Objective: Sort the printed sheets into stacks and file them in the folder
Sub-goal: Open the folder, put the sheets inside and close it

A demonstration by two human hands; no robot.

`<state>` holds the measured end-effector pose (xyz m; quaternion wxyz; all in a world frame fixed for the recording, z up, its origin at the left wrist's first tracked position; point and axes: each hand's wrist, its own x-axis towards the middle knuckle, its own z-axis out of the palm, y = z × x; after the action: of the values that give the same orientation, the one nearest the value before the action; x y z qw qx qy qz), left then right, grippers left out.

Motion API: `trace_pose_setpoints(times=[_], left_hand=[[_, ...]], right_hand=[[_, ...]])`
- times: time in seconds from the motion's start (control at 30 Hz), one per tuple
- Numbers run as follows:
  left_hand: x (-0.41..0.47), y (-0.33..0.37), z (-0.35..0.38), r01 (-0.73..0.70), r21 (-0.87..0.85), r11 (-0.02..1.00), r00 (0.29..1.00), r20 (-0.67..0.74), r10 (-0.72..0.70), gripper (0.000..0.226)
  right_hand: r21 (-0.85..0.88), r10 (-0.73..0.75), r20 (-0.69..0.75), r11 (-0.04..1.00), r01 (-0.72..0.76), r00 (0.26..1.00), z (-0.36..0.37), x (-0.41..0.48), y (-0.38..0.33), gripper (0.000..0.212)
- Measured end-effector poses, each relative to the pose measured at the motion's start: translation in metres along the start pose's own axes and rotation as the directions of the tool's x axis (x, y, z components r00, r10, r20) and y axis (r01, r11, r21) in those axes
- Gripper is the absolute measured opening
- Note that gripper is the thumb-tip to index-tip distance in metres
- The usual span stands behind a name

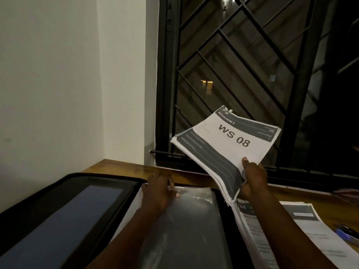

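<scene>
While the open black folder lies flat on the wooden table, its clear plastic sleeves face up nearest the person, and a stack of printed sheets rests just to the right of them. Beside that stack, at the right edge, lies a blue pen. The left hand presses flat on the top sleeve, fingers spread. Farther back, the right hand pinches a thick bundle of sheets headed "WS 08" by its near corner, raised before the barred window.
</scene>
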<state>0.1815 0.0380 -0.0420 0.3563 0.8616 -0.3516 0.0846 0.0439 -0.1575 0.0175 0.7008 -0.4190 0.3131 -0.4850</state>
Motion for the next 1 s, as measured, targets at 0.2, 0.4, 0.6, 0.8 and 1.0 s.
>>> trace_pose_setpoints(times=[0.2, 0.4, 0.6, 0.8, 1.0], left_hand=[[-0.002, -0.003, -0.004, -0.117, -0.045, 0.992, 0.984, -0.143, 0.109, 0.023], [-0.001, -0.003, -0.003, -0.220, 0.019, 0.975, 0.958, -0.185, 0.219, 0.024], [-0.002, 0.000, -0.005, -0.338, -0.078, 0.938, 0.941, -0.042, 0.336, 0.020], [-0.001, -0.001, 0.004, -0.321, -0.059, 0.945, 0.941, 0.090, 0.325, 0.015], [-0.002, 0.001, 0.002, -0.309, -0.104, 0.946, 0.943, 0.100, 0.319, 0.019]], right_hand=[[0.038, -0.006, -0.012, 0.999, 0.007, 1.000, 0.001, 0.004, 0.004, 0.035], [0.063, 0.016, -0.041, 0.998, -0.013, 0.999, -0.001, 0.005, 0.001, 0.038], [0.141, -0.002, -0.046, 0.990, 0.008, 0.999, 0.005, -0.004, -0.005, 0.036], [0.191, -0.040, 0.027, 0.981, 0.034, 0.999, 0.027, -0.013, -0.015, 0.034], [0.130, -0.140, 0.097, 0.983, 0.127, 0.985, 0.075, -0.017, -0.018, 0.034]])
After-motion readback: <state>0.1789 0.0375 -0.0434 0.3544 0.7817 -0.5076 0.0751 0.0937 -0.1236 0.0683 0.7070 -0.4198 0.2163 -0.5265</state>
